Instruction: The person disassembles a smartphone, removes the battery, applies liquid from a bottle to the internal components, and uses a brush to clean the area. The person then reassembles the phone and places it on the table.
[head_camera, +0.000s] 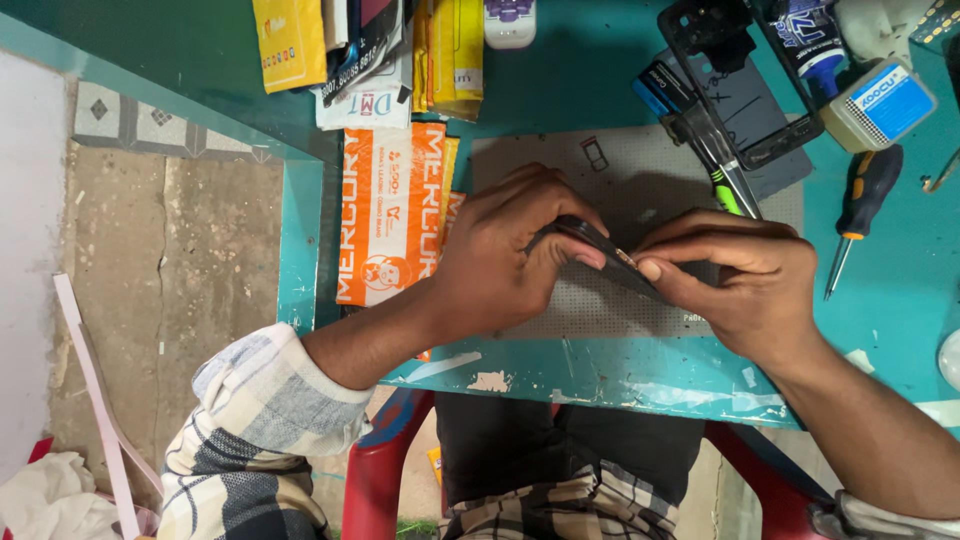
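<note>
Both hands pinch one thin dark phone part (600, 252) between them: the left hand (500, 265) closed round its near end, the right hand (745, 280) gripping the other, above the grey mat (640, 175). Uneven pressure could bend or crack it, or let it slip onto the tabletop (600, 375).

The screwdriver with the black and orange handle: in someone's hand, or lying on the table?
Lying on the table. The screwdriver rests alone on the teal table, right of the right hand, untouched.
</note>
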